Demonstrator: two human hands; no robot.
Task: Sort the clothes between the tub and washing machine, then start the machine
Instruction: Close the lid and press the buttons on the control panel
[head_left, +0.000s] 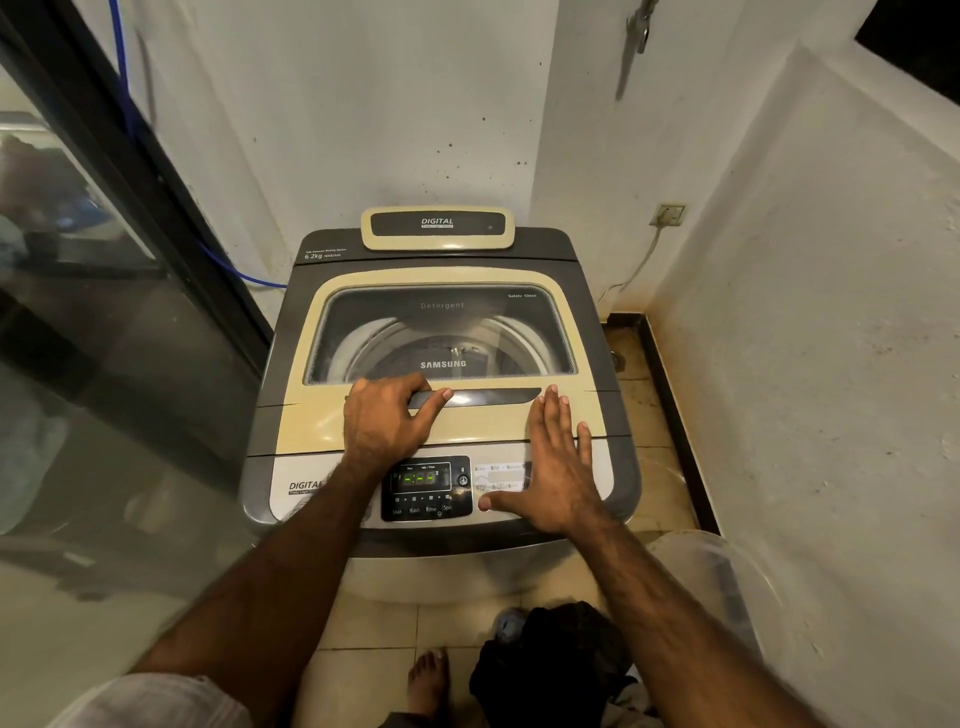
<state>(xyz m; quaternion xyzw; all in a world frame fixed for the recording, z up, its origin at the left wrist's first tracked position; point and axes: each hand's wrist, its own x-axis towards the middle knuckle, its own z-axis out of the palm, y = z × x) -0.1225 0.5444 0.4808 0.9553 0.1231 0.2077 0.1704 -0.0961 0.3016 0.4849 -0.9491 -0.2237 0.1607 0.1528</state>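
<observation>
A top-loading washing machine (436, 291) stands against the wall with its cream lid (311, 415) closed. My left hand (384, 421) curls its fingers round the dark lid handle (493, 397). Flat on the lid and the control panel (426, 486) lies my right hand (558, 467), fingers straight, thumb on the panel. The display glows green. A translucent tub (711, 566) sits on the floor to the machine's right, and a heap of dark clothes (550, 660) lies in front of it.
A glass sliding door (104, 312) runs along the left side. White walls close in the corner at the back and the right. A wall socket (670, 214) with a white cable is at the right. My bare foot (428, 680) stands on the tiled floor.
</observation>
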